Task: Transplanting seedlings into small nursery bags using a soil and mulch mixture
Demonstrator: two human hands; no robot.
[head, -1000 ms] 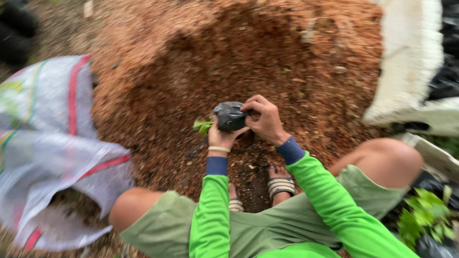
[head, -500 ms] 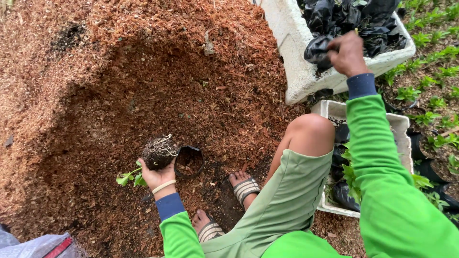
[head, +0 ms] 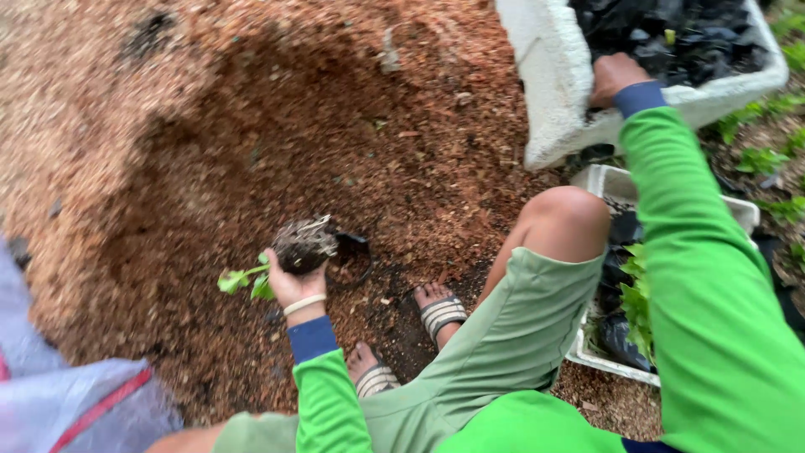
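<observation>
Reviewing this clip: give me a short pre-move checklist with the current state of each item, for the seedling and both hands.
1. Left hand grips the seedling's root ball: ok.
2. Root ball bare, roots showing, no black bag on it: ok.
3. Green leaves intact, sticking out sideways: ok.
4. Round black pot open on the sawdust beside the root ball: ok.
5. Right hand at the rim of the white foam box: ok.
6. Right hand free of any load: cannot tell.

The right hand (head: 612, 77) has let go of the black bag, now resting on the white box (head: 553, 92).
</observation>
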